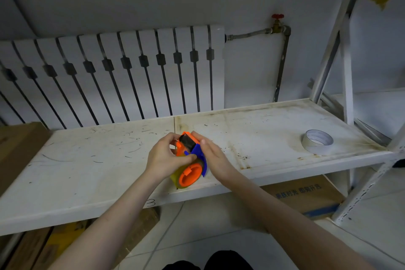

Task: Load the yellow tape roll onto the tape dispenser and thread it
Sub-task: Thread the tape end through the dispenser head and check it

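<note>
Both hands grip the dispenser point(190, 151) above the shelf point(263, 138): the left hand point(166, 155) wraps its near side, the right hand point(213, 155) its blue flank. The yellow roll point(175, 178) sits on the orange hub. A white roll point(317, 141) lies well apart, right.

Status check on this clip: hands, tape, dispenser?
Left hand and right hand both grip the dispenser above the shelf. Yellow tape on the orange hub. Threading not visible. Spare white roll well clear.
</note>
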{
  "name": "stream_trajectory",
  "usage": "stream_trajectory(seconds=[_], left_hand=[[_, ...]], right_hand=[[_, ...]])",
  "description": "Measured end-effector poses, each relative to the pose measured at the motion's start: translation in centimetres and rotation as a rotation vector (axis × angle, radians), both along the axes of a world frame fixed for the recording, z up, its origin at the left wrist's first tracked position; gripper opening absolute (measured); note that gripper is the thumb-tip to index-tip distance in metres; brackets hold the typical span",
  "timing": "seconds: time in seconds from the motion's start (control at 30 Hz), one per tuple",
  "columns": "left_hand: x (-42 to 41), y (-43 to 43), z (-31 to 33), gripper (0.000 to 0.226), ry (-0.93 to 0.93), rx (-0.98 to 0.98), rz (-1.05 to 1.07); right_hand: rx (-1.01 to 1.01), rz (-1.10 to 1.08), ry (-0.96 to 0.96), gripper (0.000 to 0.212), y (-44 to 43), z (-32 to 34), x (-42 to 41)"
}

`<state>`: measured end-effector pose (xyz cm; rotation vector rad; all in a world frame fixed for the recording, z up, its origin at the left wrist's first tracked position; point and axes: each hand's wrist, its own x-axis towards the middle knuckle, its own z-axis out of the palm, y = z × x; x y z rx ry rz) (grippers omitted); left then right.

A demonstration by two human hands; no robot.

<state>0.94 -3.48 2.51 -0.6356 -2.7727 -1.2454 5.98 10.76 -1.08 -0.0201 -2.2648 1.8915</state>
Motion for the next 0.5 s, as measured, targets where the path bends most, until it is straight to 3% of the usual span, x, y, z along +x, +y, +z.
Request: stream_trajectory(seconds=[0.07, 0.3, 0.33, 0.43, 0.5], left_hand=[[0.0, 0.1, 0.0, 0.067, -0.002, 0.005, 0.025], [-0.1, 0.4, 0.1, 0.057, -0.096, 0.136, 0.173], [0.0, 0.6, 0.2, 0.053, -0.165, 0.23, 0.217], [0.6, 1.2, 1.1, 0.032, -0.445, 0.613, 0.318], [1.2, 1.8, 1.4, 0.027, -0.604, 0.755, 0.32]], right_hand=[[0.021, 0.044, -0.014, 0.056, -0.3, -0.8, 0.4], [0.208, 0.052, -0.002, 0.047, 0.9, -1.8, 2.4], [0.236, 0.051, -0.004, 0.055, 1.3, -1.8, 2.6], [0.477, 0.018, 0.041, 0.106, 2.1, -1.5, 3.3], [0.608, -0.042, 0.091, 0.121, 2.6, -1.4, 3.7]])
